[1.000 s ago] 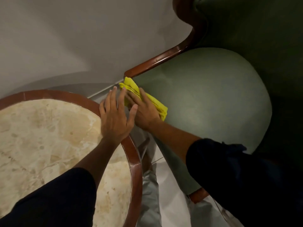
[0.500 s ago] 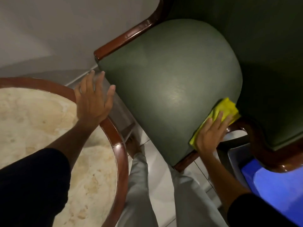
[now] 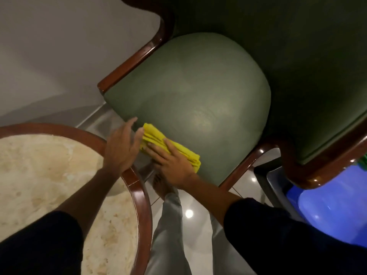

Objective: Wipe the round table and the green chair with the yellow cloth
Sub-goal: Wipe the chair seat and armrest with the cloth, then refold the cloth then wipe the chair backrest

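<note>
The folded yellow cloth [image 3: 156,138] lies on the front left edge of the green chair [image 3: 194,92] seat. My right hand [image 3: 171,162] presses flat on the cloth, fingers spread over it. My left hand [image 3: 122,147] hovers open just left of the cloth, above the gap between the chair and the round table [image 3: 139,195], holding nothing. The table has a beige marble top and a dark wooden rim and fills the lower left.
A grey wall stands behind the table and chair. The chair has brown wooden arms [image 3: 131,64]. A blue plastic container [image 3: 329,213] sits on the floor at the lower right. My legs and a bare foot [image 3: 161,187] stand on shiny tiles between table and chair.
My right hand has slid the cloth from the seat's front right corner to its front left edge. My left hand has stayed near the table rim, close to the cloth now.
</note>
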